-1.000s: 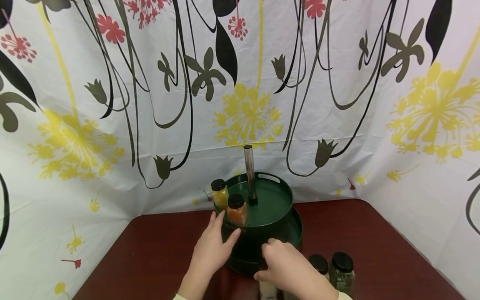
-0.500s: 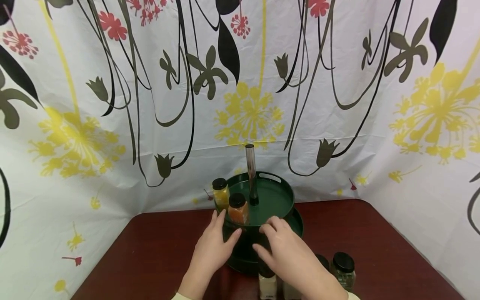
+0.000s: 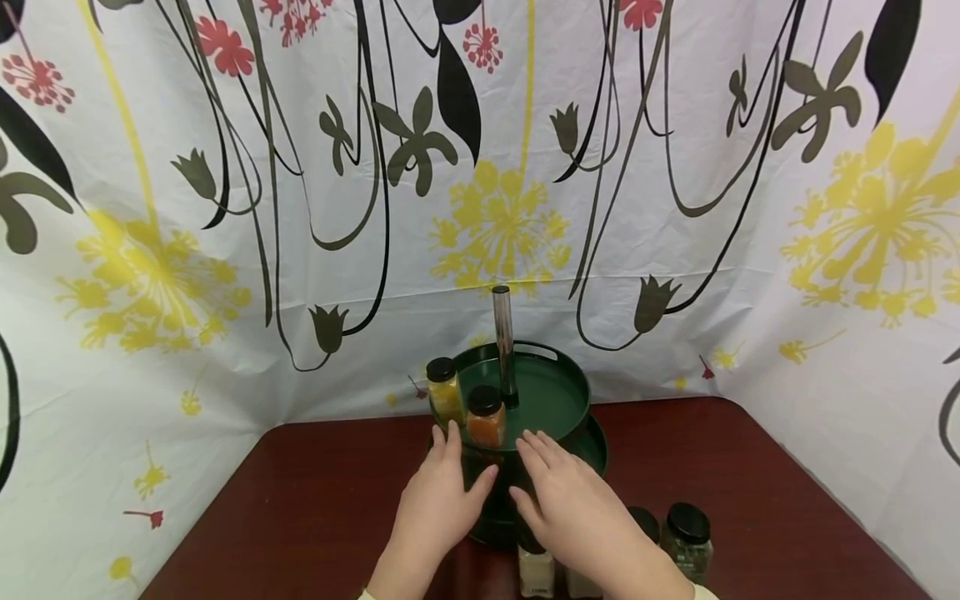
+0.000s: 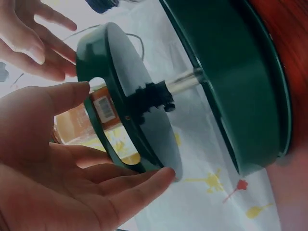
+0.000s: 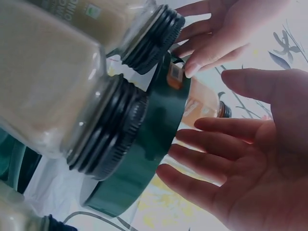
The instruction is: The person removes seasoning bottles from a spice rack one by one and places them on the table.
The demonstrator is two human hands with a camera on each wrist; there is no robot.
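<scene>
A two-tier green turntable rack [image 3: 551, 408] stands on the table, a metal post [image 3: 503, 346] rising through its middle. On the upper tray sit a yellow-filled jar [image 3: 446, 393] and an orange-filled jar [image 3: 486, 417], both with black lids. My left hand [image 3: 437, 512] touches the upper tray's front-left rim, fingers spread and nearly straight; its thumb and fingers lie along the rim in the left wrist view. Extended fingers of my right hand [image 3: 573, 500] reach the rim's front right, palm toward the tray [image 5: 149, 130]. Neither hand holds a jar.
In front of the rack stand a pale-filled jar [image 3: 536, 571] and another partly behind my right forearm. Farther right are a jar of green flakes [image 3: 687, 542] and a neighbouring black lid [image 3: 643, 522]. A flowered curtain [image 3: 420, 250] hangs behind the dark red table [image 3: 315, 500].
My right hand has let go of the pale-filled jar in front and risen to the upper tray's rim. The orange-filled jar has shifted slightly right with the tray, and my left hand moved right too.
</scene>
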